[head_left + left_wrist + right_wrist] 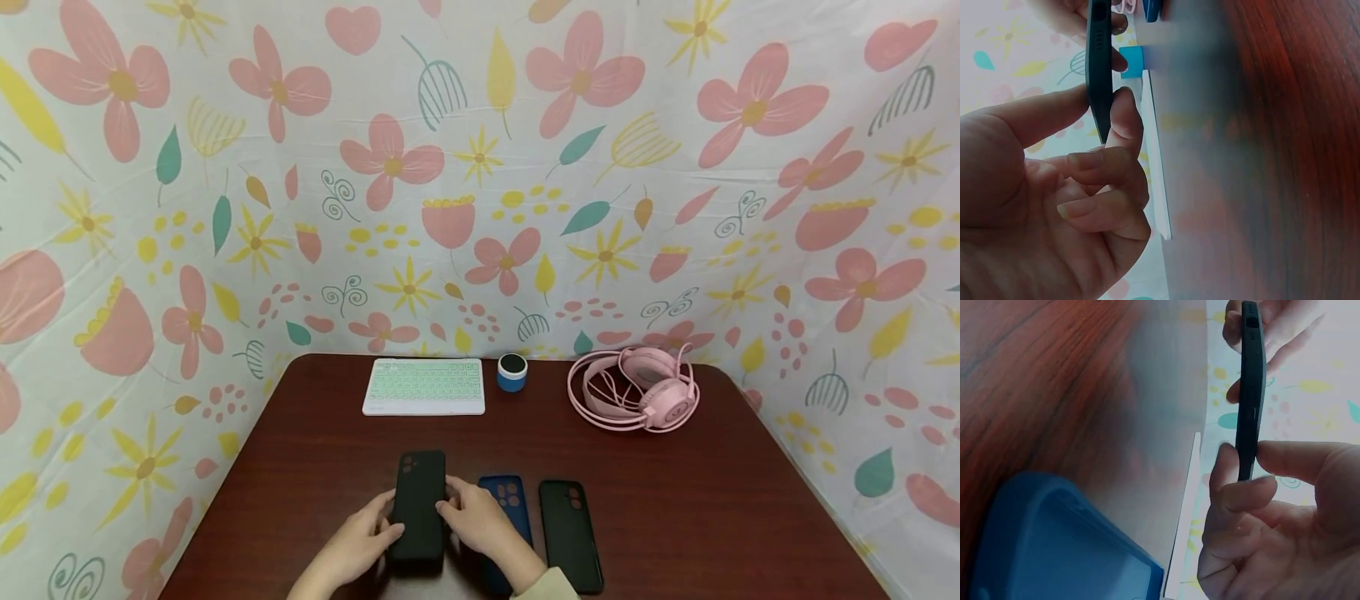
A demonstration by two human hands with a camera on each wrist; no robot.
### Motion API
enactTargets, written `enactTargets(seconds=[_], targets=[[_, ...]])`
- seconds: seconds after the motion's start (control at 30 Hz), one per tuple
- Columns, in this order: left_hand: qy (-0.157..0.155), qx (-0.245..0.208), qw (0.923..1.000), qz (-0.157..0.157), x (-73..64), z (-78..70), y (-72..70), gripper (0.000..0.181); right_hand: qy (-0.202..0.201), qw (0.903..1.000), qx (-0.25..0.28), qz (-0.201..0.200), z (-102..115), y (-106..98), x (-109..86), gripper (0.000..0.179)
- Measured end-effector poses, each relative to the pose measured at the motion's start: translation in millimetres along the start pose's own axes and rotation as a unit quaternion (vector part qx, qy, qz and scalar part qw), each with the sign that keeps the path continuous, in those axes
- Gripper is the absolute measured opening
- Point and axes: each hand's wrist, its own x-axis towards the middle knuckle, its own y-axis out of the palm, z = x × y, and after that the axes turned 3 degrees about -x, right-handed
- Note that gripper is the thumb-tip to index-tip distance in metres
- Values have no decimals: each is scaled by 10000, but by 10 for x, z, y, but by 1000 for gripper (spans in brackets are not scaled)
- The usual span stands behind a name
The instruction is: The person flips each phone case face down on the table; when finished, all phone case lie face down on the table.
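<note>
Both hands hold a black phone case by its long sides, camera end pointing away from me. In the wrist views it is raised off the table, edge-on, with the port cutout at its near end. My left hand pinches the left edge between thumb and curled fingers. On the opposite edge, my right hand pinches likewise, thumb on top and fingertips beneath. Under the right forearm lies a blue phone case, partly hidden by it; the right wrist view shows its raised rim. Beside it lies a dark green phone case.
A white keyboard with pale green keys lies at the back of the brown table. Right of it stand a small blue round speaker and pink headphones with a coiled cable. Behind hangs a flowered cloth.
</note>
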Motion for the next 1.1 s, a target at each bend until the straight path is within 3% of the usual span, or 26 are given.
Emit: enactTargets(seconds=[0.33,0.63,0.9,1.1], targets=[[-104,193,9997,46,19,5,65,66,-76,9957,-871,-316,-29,90,13,47],[-116,580,9982,-43,45,53,129,65,-85,9907,-1280,-455,-68,159,38,47],[-770,788,9935,283,102,97,118,67,68,9827,-1821,-328,-77,216,64,46],[-1121,1150,9867,263,137,128,173,65,230,9734,-2256,-338,-48,267,71,46]])
